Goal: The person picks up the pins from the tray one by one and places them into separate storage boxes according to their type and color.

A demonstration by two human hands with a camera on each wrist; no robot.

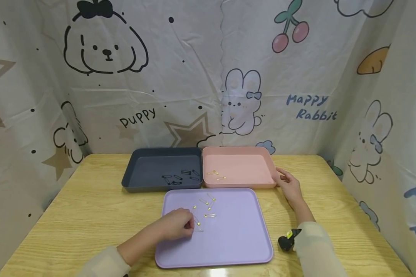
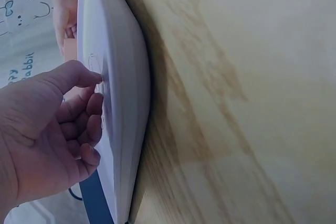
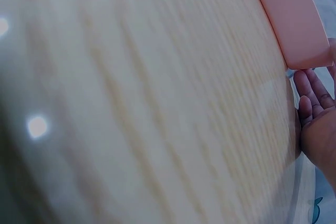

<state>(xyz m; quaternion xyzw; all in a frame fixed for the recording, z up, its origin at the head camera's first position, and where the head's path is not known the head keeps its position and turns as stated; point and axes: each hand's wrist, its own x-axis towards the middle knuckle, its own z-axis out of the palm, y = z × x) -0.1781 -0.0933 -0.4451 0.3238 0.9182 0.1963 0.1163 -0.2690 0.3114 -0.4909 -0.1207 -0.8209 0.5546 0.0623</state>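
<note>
My left hand is over the lilac tray, fingers curled and fingertips right at its surface. A faint pale safety pin lies at those fingertips; I cannot tell whether they pinch it. Close by are a safety pin with a yellow head and several more like it. In the left wrist view the thumb and index fingertip nearly meet against the tray. My right hand touches the right front corner of the pink tray, its fingers relaxed along the outer wall, as the right wrist view also shows.
Gold safety pins lie in the pink tray's left part. Beside it stands a dark grey tray with several black safety pins. Both sit behind the lilac tray on the wooden table. A printed curtain hangs behind.
</note>
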